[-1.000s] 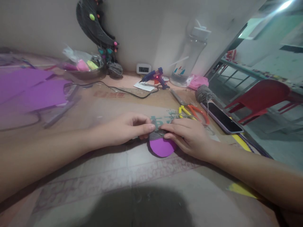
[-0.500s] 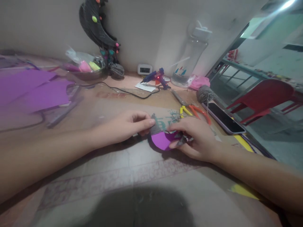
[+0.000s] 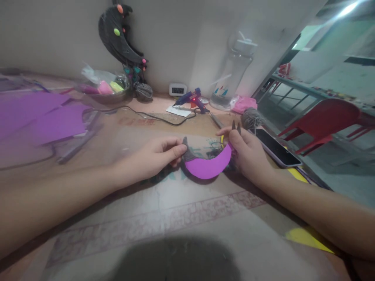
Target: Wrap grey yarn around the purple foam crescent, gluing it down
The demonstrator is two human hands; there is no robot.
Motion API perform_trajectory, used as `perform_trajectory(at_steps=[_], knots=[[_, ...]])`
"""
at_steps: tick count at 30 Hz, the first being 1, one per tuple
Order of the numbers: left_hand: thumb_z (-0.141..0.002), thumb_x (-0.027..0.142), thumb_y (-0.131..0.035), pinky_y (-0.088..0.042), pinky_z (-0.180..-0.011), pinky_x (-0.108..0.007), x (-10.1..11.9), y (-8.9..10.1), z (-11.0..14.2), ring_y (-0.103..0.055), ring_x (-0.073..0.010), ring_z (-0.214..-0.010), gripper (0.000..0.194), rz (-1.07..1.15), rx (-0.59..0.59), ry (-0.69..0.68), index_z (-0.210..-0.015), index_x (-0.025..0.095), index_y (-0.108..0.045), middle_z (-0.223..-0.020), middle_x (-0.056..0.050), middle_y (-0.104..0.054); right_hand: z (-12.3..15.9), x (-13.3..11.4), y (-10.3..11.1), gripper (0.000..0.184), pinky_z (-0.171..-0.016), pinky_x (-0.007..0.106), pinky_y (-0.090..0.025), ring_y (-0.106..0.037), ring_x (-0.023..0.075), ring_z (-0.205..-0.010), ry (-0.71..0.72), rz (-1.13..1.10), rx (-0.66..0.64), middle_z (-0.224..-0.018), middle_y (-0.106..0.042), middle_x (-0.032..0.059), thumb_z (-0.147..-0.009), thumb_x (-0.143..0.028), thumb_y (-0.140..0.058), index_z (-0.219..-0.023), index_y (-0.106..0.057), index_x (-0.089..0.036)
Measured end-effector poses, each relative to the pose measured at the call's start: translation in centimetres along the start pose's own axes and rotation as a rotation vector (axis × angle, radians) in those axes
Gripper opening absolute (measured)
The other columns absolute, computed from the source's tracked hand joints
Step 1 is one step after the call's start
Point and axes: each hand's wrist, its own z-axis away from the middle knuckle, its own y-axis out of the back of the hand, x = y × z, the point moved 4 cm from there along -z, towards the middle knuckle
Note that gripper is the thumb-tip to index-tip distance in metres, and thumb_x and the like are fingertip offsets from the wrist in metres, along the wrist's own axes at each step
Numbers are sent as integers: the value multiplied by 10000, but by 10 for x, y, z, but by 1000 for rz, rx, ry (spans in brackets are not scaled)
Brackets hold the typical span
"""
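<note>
A purple paper crescent (image 3: 208, 167) is held up between my two hands, with grey yarn (image 3: 189, 153) wound around its left end. My left hand (image 3: 168, 153) pinches that wrapped tip between thumb and fingers. At the crescent's bare right end is my right hand (image 3: 249, 150), its fingers closed. Two dark pointed tips (image 3: 236, 126) stick up from my right hand; what they belong to is hidden. Loose grey yarn shows behind the crescent, running toward the right hand.
Behind stand a glue gun (image 3: 190, 97) with a red light, a small clock (image 3: 177, 89) and a clear bottle (image 3: 233, 74). A yarn ball (image 3: 251, 118) and phone (image 3: 277, 148) lie right. Purple sheets (image 3: 58, 121) lie left; a dark crescent ornament (image 3: 117, 37) hangs on the wall.
My right hand has moved up and turned, uncovering the crescent's right side. The dark tips now point upward above it. My left hand has shifted slightly left, still pinching the wrapped end.
</note>
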Motion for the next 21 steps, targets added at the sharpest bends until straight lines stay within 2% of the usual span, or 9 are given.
perform_trajectory(at_steps=[2, 4, 7, 11, 14, 17, 19, 21], knots=[[-932, 467, -449, -348, -531, -224, -1, 3, 0, -464, -92, -565, 341, -24, 49, 2, -750, 185, -513, -659, 35, -513, 0, -1, -1, 414, -454, 221, -357, -449, 91, -508, 25, -11, -33, -613, -473, -28, -912, -574, -461, -890, -635, -199], [-924, 485, -453, -328, -498, -222, -2, 7, 0, -451, -90, -539, 341, -29, 106, 21, -771, 188, -522, -663, 34, -517, 5, -9, -3, 403, -489, 226, -401, -515, 107, -558, 99, 80, -80, -655, -554, -6, -875, -584, -523, -826, -619, -196], [-918, 484, -465, -328, -493, -218, -3, 9, 0, -447, -90, -534, 326, -25, 144, 9, -813, 186, -548, -662, 35, -528, 14, -24, -10, 276, -493, 216, -401, -519, 98, -546, 249, 242, -152, -660, -600, -6, -857, -453, -622, -775, -591, -191], [-906, 434, -510, -419, -604, -231, 3, 6, 0, -530, -114, -643, 283, -12, 137, -45, -946, 171, -608, -718, 15, -587, 25, -36, -15, 156, -499, 212, -363, -469, 83, -510, 523, 382, -196, -606, -575, -24, -876, -278, -607, -756, -573, -184], [-877, 398, -568, -452, -627, -239, 5, 4, -1, -574, -125, -678, 323, 54, 109, 15, -1114, 181, -596, -793, 1, -641, 31, -36, -20, 124, -554, 247, -352, -485, 107, -543, 697, 539, -251, -593, -585, -20, -871, -229, -602, -755, -580, -188], [-855, 393, -600, -465, -655, -241, 6, 4, -2, -596, -130, -715, 362, 65, 110, 49, -1154, 190, -615, -858, -16, -686, 35, -31, -27, 75, -607, 267, -342, -523, 126, -616, 779, 617, -340, -650, -614, -15, -878, -159, -553, -833, -596, -202], [-851, 411, -599, -468, -679, -253, 5, 6, -2, -606, -141, -743, 386, 42, 120, 42, -1172, 199, -631, -890, -23, -704, 37, -31, -31, 51, -613, 273, -336, -531, 134, -647, 806, 608, -365, -680, -615, -7, -898, -219, -552, -891, -596, -196], [-853, 432, -583, -471, -693, -271, 4, 8, -2, -614, -158, -768, 416, 0, 140, 41, -1201, 210, -634, -906, -30, -711, 39, -33, -34, 245, -601, 280, -336, -524, 145, -650, 827, 583, -384, -693, -611, 7, -898, -417, -573, -919, -595, -174]])
